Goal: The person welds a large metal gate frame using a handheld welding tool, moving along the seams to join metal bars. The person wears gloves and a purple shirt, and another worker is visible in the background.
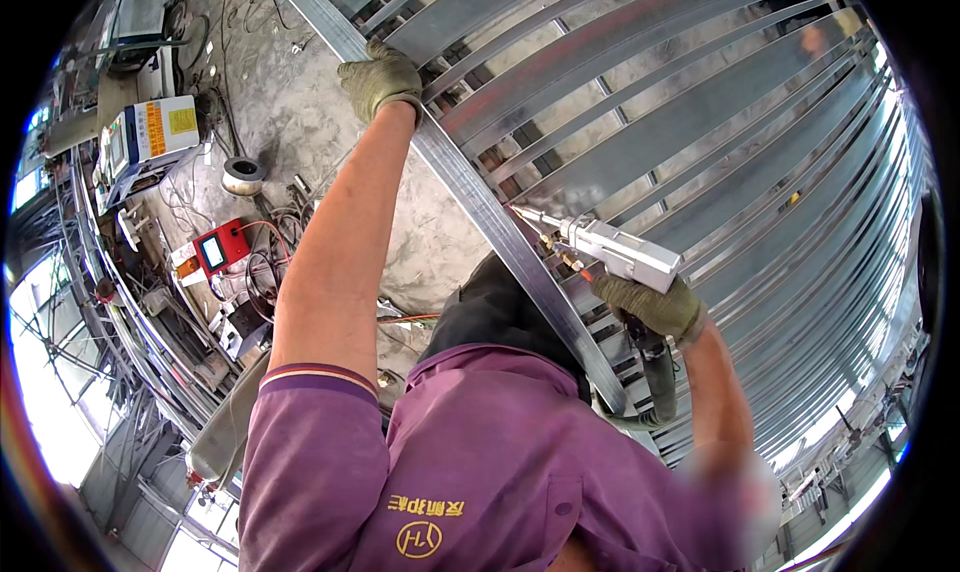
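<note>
My left hand [383, 80], in an olive-green work glove, is closed on a long silver metal rail [445, 157] near its far end. That rail runs slantwise along the edge of a large panel of parallel flat metal bars [650, 122]. In my right hand [655, 307], also gloved, is a handheld welding gun [620, 250] with a boxy silver body and a narrow nozzle. The nozzle tip points left, close to where a bar meets the rail; whether it touches the metal cannot be told. A dark hose hangs from the gun's handle beneath my right hand.
On the concrete floor [290, 102] to the left stand a white-and-blue machine [155, 132] with a yellow label, a red box with a screen [221, 247] and a round metal ring [243, 176]. Cables [262, 272] lie coiled near the red box. The bars spread across the right side.
</note>
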{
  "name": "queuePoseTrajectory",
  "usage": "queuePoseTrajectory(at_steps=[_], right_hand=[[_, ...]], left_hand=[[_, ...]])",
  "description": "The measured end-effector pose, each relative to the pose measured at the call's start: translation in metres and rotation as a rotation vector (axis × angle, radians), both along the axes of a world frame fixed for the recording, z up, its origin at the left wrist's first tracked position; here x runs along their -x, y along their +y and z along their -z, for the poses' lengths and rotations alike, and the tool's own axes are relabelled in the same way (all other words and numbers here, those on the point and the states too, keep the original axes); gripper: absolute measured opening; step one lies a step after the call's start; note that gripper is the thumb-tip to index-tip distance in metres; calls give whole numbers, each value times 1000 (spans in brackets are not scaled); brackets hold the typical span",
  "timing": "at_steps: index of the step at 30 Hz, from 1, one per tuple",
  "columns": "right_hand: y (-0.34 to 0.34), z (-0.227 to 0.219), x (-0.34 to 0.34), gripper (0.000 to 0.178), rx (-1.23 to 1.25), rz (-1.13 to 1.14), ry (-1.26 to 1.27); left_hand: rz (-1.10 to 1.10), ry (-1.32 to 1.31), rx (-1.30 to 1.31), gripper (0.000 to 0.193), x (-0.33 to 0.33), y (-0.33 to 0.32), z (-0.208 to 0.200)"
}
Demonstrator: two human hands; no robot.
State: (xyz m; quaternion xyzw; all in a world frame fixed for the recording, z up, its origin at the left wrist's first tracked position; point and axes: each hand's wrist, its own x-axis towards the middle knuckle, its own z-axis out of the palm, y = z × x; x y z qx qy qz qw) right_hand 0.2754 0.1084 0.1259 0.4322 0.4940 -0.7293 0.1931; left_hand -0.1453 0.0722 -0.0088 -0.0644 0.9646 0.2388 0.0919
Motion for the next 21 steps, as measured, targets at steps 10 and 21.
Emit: queuePoseTrajectory(at_steps=[10,21], right_hand=[[-8,29,-6,52,-16,23,101],[-9,38,-7,53,-76,-18,176]], left_hand=[[-16,14,-36,71,0,1,1],[-24,37,11,69,3,2,10]])
